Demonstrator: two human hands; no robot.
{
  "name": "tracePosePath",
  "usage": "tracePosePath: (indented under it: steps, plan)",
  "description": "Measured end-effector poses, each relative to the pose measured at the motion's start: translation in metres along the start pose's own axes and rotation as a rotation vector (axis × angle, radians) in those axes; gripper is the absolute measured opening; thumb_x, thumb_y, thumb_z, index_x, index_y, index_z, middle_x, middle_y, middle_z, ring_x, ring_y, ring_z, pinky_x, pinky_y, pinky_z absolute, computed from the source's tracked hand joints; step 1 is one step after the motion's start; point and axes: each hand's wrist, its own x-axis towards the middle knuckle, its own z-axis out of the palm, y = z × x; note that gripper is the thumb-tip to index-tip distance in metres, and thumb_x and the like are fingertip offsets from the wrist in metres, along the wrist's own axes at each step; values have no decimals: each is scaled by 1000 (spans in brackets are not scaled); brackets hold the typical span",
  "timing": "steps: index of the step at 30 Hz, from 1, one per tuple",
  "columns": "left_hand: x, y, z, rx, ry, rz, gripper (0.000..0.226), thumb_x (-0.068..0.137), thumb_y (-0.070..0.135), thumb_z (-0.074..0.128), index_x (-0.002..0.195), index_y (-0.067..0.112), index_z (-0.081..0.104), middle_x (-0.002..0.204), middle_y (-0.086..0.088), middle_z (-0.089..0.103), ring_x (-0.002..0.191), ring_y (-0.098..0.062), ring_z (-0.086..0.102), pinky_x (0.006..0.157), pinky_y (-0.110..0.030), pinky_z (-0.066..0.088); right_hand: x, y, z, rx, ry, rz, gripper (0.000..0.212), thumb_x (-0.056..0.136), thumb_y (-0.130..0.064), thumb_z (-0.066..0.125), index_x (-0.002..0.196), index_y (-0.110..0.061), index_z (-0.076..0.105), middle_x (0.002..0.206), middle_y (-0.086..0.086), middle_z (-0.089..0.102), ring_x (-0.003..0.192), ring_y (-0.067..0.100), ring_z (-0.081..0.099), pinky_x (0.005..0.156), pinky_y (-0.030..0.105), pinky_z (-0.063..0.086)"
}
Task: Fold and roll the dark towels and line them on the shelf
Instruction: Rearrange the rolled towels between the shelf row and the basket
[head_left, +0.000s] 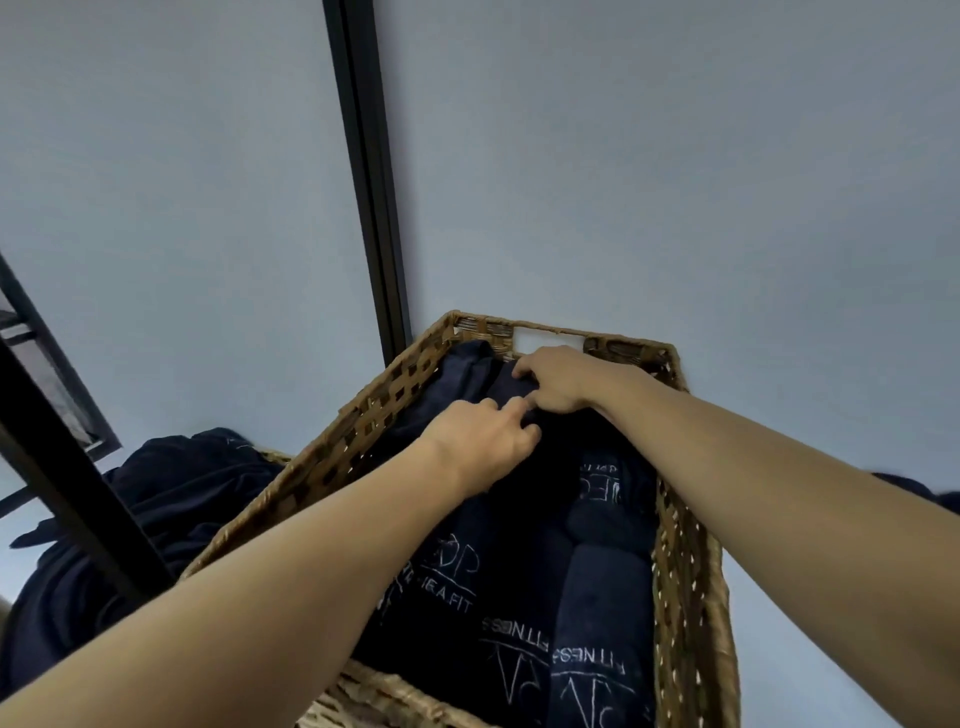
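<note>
Rolled towels (597, 613) in basket (363, 415); heap (171, 499) left.

— What colour is the towel (467, 364) under the fingers (511, 415)?
— Dark navy, plain, nearly black in the folds.
— And the rolled towels (597, 597) nearer than the fingers?
— The same navy, with thin white outline lettering and line logos.
— The basket (384, 395) around them?
— Woven tan straw. It's checked with darker brown squares left of the fingers, with pale flecks on the right side.
— Beyond the fingers?
— A pale grey-blue wall (675, 156), crossed by a black strip (371, 182).
</note>
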Motion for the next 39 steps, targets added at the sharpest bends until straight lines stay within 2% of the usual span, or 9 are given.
tracePosePath:
  steps: [4, 8, 13, 17, 19, 25, 32, 36, 39]
  plan:
    - [0, 3, -4, 16, -17, -9, 50, 96, 19, 55, 143, 18, 38, 132, -9, 41, 113, -30, 50, 73, -40, 48, -29, 2, -6, 142, 90, 27, 51, 90, -5, 50, 140, -13, 46, 137, 12, 52, 120, 30, 54, 98, 38, 48]
    - [4, 3, -34, -234, -205, -151, 55, 78, 50, 73, 125, 24, 59, 125, 1, 55, 114, -25, 52, 84, -37, 48, -85, 17, -20, 488, 444, 60, 40, 92, -8, 51, 131, -17, 55, 122, -1, 60, 111, 16, 56, 85, 18, 45]
    - [36, 59, -121, -962, 285, -195, 18, 90, 25, 59, 100, 18, 72, 86, 1, 68, 84, -21, 66, 78, -32, 55, -163, 79, -23, 840, 721, 233, 35, 89, -9, 52, 122, -17, 61, 108, 0, 64, 100, 19, 64, 91, 40, 54]
    - [95, 144, -153, -1331, 76, -209, 25, 93, 11, 50, 116, 3, 57, 103, -16, 66, 76, -31, 73, 73, -44, 62, -212, 141, 6, 731, 620, 575, 39, 91, -13, 53, 130, -14, 54, 123, 8, 61, 109, 24, 60, 95, 38, 50]
    - [113, 184, -147, -1357, -84, -226, 16, 93, 7, 46, 107, 0, 52, 110, -18, 62, 82, -35, 71, 77, -46, 61, -232, 163, 30, 586, 493, 717, 42, 95, -15, 52, 137, -11, 48, 134, 10, 55, 118, 26, 54, 95, 33, 45]
    - [137, 267, -95, -1465, -371, -218, 24, 94, 13, 47, 109, -2, 57, 109, -19, 64, 98, -35, 66, 88, -45, 57, -257, 192, 83, 409, 333, 840, 33, 97, -18, 51, 125, -3, 51, 113, 15, 64, 93, 27, 61, 70, 30, 45]
    - [149, 287, -72, -1896, -317, -518, 34, 76, 24, 59, 105, 7, 64, 101, -12, 69, 92, -30, 68, 86, -42, 58, -248, 196, 76, 632, 268, 933, 20, 97, -18, 45, 82, -5, 52, 79, 10, 60, 75, 27, 59, 66, 33, 53]
    - [137, 272, -94, -1821, -201, -500, 32, 83, 27, 54, 107, 7, 63, 100, -10, 69, 92, -27, 66, 85, -36, 57, -250, 192, 62, 891, 291, 906, 24, 97, -15, 44, 108, 0, 60, 105, 21, 67, 96, 35, 65, 87, 49, 56]
    - [130, 246, -126, -1726, -88, -411, 31, 89, 28, 52, 111, 6, 59, 105, -12, 67, 96, -28, 65, 85, -36, 56, -258, 178, 33, 1063, 439, 836, 22, 97, -17, 49, 109, -5, 62, 101, 18, 68, 90, 32, 66, 73, 44, 59]
